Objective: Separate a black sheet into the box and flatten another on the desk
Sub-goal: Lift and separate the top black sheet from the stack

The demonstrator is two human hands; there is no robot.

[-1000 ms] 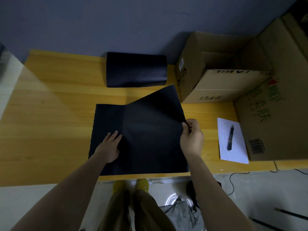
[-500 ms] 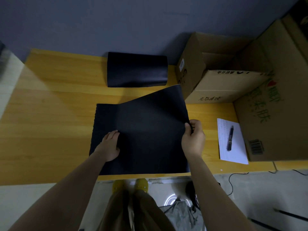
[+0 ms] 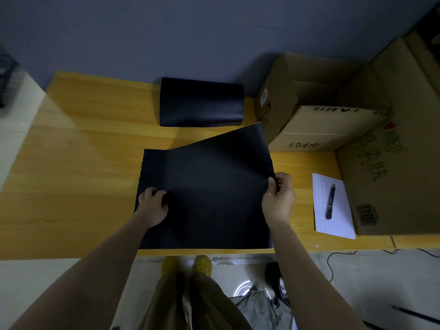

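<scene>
a person stands at a yellow wooden desk (image 3: 83,163), both bare arms reaching over a stack of black sheets (image 3: 152,163) that lies near the front edge. the right hand (image 3: 278,198) pinches the right edge of the top black sheet (image 3: 214,182) between thumb and fingers, and that side is raised so its far corner tilts up towards the open cardboard box (image 3: 309,125) at the back right. the left hand (image 3: 153,206) rests on the sheet's left part with fingers curled, pressing down and grasping nothing. a curled black sheet (image 3: 202,103) lies apart at the back of the desk, by the wall. to the right, a pen (image 3: 331,201) rests on a white paper (image 3: 333,222), just beside a larger cardboard box (image 3: 392,163).
</scene>
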